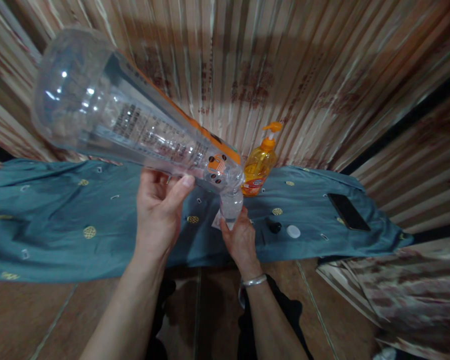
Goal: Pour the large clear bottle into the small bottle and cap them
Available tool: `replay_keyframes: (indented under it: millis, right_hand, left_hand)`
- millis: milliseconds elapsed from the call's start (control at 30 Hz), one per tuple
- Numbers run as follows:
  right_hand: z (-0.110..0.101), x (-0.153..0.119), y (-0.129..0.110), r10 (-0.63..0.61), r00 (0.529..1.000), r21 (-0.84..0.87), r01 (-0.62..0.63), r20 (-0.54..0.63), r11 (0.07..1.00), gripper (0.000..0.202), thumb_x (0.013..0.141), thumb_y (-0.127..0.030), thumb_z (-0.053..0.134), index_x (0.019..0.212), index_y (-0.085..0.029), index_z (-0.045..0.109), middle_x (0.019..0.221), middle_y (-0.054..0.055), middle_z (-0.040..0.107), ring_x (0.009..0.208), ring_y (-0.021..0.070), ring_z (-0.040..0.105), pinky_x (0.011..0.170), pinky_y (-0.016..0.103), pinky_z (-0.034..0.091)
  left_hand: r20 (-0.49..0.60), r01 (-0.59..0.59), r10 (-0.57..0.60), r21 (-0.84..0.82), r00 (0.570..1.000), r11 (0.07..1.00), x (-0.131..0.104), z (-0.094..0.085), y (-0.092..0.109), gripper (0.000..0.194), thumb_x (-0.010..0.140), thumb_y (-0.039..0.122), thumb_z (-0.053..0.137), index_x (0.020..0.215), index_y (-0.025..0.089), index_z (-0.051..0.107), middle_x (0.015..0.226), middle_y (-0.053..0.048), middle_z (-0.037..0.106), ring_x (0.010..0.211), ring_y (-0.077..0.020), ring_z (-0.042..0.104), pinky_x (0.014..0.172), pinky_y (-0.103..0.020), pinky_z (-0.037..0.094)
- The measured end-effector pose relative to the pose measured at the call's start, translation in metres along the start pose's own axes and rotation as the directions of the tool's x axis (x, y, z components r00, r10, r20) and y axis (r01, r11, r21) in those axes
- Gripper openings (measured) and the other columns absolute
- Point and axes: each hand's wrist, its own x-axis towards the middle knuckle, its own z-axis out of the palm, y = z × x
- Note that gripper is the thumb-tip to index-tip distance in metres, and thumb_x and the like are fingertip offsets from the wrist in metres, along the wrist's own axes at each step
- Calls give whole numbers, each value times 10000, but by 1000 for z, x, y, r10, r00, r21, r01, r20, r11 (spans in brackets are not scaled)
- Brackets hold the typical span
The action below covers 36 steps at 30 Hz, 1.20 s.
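Observation:
My left hand is closed round a big clear plastic bottle with an orange label, holding it from below. The bottle is tilted, its wide base up at the left and its neck down at the right. At the neck end, my right hand grips a small clear container. The two meet or overlap in view; whether they touch I cannot tell. Just behind them stands a pump bottle of yellow-orange liquid with an orange pump head.
A teal patterned cloth covers the narrow table. On its right part lie a small black object, a white round cap and a black phone. Pleated curtains hang close behind and at the right.

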Motion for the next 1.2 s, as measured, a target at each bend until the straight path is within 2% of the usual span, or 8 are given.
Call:
replay_keyframes:
  millis: [167, 500, 900, 1067, 1200]
  right_hand:
    - [0, -1, 0, -12, 999, 11, 12, -31, 1000, 488, 943, -357, 535, 1317, -58, 437, 1012, 183, 725, 906, 282, 719, 811, 394, 568]
    - [-5, 1, -3, 12, 999, 2, -13, 47, 1000, 556, 904, -323, 628, 1325, -18, 431, 1053, 217, 719, 985, 299, 720, 847, 388, 564]
    - [-1, 0, -1, 0, 1000, 7, 0, -10, 1000, 504, 933, -341, 566, 1321, -41, 448, 1014, 187, 724, 934, 287, 718, 815, 384, 560]
    - [-3, 1, -2, 11, 1000, -1, -11, 22, 1000, 535, 907, -318, 617, 1320, -19, 455, 1013, 197, 721, 959, 292, 721, 819, 374, 563]
    - [-4, 1, -2, 6, 1000, 8, -6, 19, 1000, 522, 905, -309, 618, 1319, -36, 452, 1031, 193, 724, 966, 287, 721, 820, 366, 561]
  left_hand:
    - [-14, 8, -8, -7, 1000, 1000, 0, 1, 1, 348, 675, 210, 895, 952, 255, 689, 993, 16, 690, 936, -157, 674, 1035, -441, 486]
    - [-15, -3, 3, 5, 1000, 1000, 1, 0, 0, 376, 663, 224, 905, 970, 245, 691, 982, 16, 704, 933, -153, 673, 1052, -458, 479]
    - [-2, -22, 22, 13, 1000, 1000, 2, -1, -2, 370, 659, 243, 912, 964, 263, 704, 984, 23, 708, 936, -152, 683, 1043, -465, 497]
    - [-2, -18, 18, 14, 1000, 1000, 3, -2, -2, 369, 656, 244, 918, 957, 263, 705, 974, 31, 711, 911, -138, 681, 1015, -434, 518]
    - [8, -15, 15, 14, 1000, 1000, 2, -2, -1, 357, 682, 225, 899, 978, 261, 701, 1020, 21, 712, 949, -147, 685, 1049, -458, 505]
